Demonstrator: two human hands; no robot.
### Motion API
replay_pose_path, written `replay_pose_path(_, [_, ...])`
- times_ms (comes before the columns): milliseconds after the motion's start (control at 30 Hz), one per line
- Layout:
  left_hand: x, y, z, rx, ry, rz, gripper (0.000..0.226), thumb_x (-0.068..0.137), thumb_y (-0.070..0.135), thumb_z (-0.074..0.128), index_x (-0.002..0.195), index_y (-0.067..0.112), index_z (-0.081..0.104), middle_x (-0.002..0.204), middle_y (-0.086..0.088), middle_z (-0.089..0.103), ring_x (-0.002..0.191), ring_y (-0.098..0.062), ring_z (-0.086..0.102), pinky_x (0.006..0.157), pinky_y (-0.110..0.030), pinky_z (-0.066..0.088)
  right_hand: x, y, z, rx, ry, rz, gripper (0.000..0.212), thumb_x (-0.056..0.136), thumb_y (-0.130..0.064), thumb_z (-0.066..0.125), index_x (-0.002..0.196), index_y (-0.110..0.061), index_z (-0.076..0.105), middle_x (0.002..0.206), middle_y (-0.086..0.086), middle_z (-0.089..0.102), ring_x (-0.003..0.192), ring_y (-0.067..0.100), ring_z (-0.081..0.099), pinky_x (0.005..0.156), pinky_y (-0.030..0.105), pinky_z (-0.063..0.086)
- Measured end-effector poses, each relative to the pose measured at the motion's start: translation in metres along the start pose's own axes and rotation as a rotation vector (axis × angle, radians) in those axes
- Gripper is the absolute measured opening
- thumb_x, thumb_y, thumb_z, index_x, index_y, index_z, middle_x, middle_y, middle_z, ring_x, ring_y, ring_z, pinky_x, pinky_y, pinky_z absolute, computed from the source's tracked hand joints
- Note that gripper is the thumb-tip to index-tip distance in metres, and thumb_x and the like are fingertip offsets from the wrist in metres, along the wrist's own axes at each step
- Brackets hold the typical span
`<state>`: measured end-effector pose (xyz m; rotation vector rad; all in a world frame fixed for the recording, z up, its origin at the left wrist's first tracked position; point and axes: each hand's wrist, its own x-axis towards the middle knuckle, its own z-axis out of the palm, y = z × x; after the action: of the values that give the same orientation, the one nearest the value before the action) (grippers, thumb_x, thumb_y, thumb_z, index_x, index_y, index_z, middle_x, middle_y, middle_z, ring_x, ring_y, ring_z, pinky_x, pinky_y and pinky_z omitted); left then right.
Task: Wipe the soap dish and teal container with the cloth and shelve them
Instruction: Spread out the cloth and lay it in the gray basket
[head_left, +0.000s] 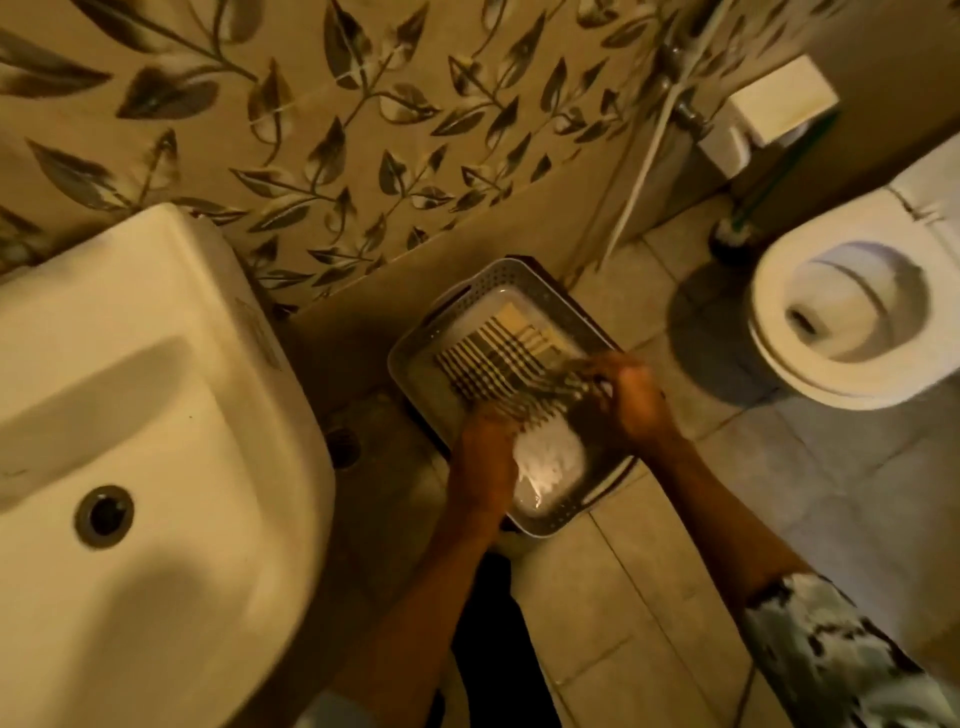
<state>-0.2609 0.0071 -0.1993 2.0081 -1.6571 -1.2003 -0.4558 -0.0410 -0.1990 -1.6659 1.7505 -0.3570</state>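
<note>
Bathroom floor tiles lay under a perforated basket (415, 332) between sink (156, 395) and toilet (841, 322). Both hands, left hand (485, 452) and right hand (631, 395), gripped the checked cloth (498, 358) inside it. No soap dish or teal container was identifiable; wiping and shelving seemingly remained.

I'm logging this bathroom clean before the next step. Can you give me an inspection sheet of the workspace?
Surface: tiled floor, bare around the basket.
Job's things: checked cloth in a perforated basket; soap dish and teal container not made out.
Clutter: toilet brush by the wall.
Grippers: left hand and right hand both on the cloth; grip blurred.
Cables: white hose down the wall.
Surroundings: sink left, toilet right, leaf-pattern tiles.
</note>
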Motion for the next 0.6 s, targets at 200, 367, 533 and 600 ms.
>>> replay_pose_path(200, [0.001,-0.046,0.053,0.438,-0.271,0.033,0.007,0.077,0.018,0.062,0.079,0.021,0.068,0.095,-0.004,0.066,0.103,-0.026,0.054,0.096,-0.044,0.039,-0.019,0.051,0.052,-0.234,-0.278,0.178,0.029,0.084,-0.019,0.065,0.112,-0.01,0.06,0.117,0.012,0.063,0.103,0.025,0.059,0.091,0.034,0.047])
replay_pose_path(367, [0.001,-0.041,0.043,0.355,-0.338,-0.001,0.021,0.072,0.01,0.067,0.092,0.014,0.07,0.108,-0.013,0.065,0.111,-0.032,0.053,0.101,-0.046,0.04,-0.013,0.043,0.053,-0.468,-0.321,0.158,0.038,0.083,-0.026,0.064,0.118,-0.012,0.058,0.129,0.013,0.056,0.128,0.034,0.041,0.108,0.051,0.031])
replay_pose_path(533, [0.001,-0.03,0.036,0.388,-0.242,0.101,0.024,0.078,0.008,0.061,0.102,0.012,0.064,0.115,-0.011,0.062,0.116,-0.03,0.05,0.106,-0.044,0.031,-0.015,0.026,0.065,-0.399,-0.307,0.166,0.027,0.089,-0.022,0.058,0.113,-0.01,0.061,0.122,0.016,0.06,0.117,0.032,0.052,0.105,0.046,0.042])
replay_pose_path(600, [0.001,-0.029,0.034,0.41,-0.263,0.105,0.028,0.079,0.009,0.059,0.107,0.011,0.061,0.12,-0.01,0.059,0.122,-0.029,0.045,0.11,-0.043,0.025,-0.019,0.021,0.072,-0.435,-0.406,0.187,0.032,0.089,-0.029,0.059,0.116,-0.013,0.06,0.122,0.015,0.061,0.114,0.032,0.055,0.101,0.042,0.044])
